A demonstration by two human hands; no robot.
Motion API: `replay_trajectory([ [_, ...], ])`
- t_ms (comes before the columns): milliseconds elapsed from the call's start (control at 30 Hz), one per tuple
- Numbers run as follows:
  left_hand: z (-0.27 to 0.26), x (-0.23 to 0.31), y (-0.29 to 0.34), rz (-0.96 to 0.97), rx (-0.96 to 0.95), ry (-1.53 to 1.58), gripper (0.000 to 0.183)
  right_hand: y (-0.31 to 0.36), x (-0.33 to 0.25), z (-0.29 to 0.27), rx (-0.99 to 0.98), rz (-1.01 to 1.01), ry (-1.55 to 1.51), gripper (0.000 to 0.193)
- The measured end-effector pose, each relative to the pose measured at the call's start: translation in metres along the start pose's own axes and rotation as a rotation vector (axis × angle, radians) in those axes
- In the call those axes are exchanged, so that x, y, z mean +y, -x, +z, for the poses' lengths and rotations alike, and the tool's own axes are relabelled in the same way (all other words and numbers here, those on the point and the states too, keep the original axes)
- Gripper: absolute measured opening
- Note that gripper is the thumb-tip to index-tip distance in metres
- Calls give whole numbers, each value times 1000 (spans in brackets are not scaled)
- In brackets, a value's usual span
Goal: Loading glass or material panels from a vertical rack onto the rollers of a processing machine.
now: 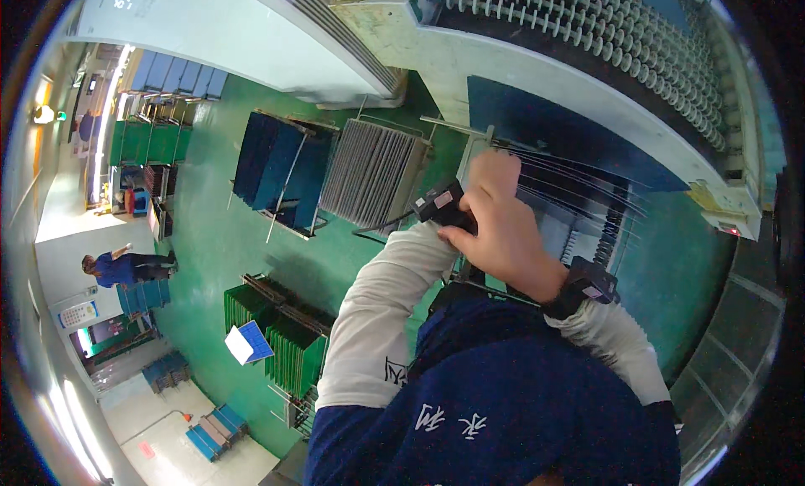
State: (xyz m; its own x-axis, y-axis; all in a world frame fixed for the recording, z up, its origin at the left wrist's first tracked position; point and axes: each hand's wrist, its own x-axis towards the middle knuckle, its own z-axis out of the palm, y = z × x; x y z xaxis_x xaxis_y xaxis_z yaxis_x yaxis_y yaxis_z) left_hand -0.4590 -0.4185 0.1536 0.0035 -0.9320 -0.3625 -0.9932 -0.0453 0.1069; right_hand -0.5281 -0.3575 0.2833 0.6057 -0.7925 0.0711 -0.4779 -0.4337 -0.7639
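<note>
My right hand [511, 239] reaches across to my left wrist, thumb and fingers closed around the small black box-shaped device [440, 205] strapped there. My left hand [495, 174] extends past the strap, partly covered by the right one; how its fingers are set cannot be made out. A second black device [591, 280] sits on my right wrist. White sleeves cover both forearms. Beyond and below the hands stands a rack [599, 213] with thin rods and dark toothed edges. A dark blue panel [553, 121] lies behind it, against the machine.
A machine with rows of white roller discs [587, 29] spans the upper right. Racks of dark blue panels [272, 171], grey panels [373, 171] and green panels [293, 352] stand on the green floor to my left. A person in dark blue [126, 268] stands farther left.
</note>
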Motion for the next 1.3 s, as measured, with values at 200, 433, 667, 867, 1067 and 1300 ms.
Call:
replay_trajectory([
  [200,3,-21,-19,-5,-70,-26,15,0,11,12,17,145,-96,35],
  [433,-5,-27,-13,-77,227,394,24,-1,10,18,122,47,-194,37],
  [667,11,-39,-32,-133,255,744,22,-2,17,15,88,41,-185,39],
  [867,6,-49,-40,-246,-301,1957,20,-2,24,13,94,20,-231,39],
  [1067,-12,-42,-27,-240,-249,2267,18,-8,25,8,17,-71,-257,37],
  [1300,5,-57,-19,-209,-290,2680,17,-1,25,8,-119,-74,-243,36],
])
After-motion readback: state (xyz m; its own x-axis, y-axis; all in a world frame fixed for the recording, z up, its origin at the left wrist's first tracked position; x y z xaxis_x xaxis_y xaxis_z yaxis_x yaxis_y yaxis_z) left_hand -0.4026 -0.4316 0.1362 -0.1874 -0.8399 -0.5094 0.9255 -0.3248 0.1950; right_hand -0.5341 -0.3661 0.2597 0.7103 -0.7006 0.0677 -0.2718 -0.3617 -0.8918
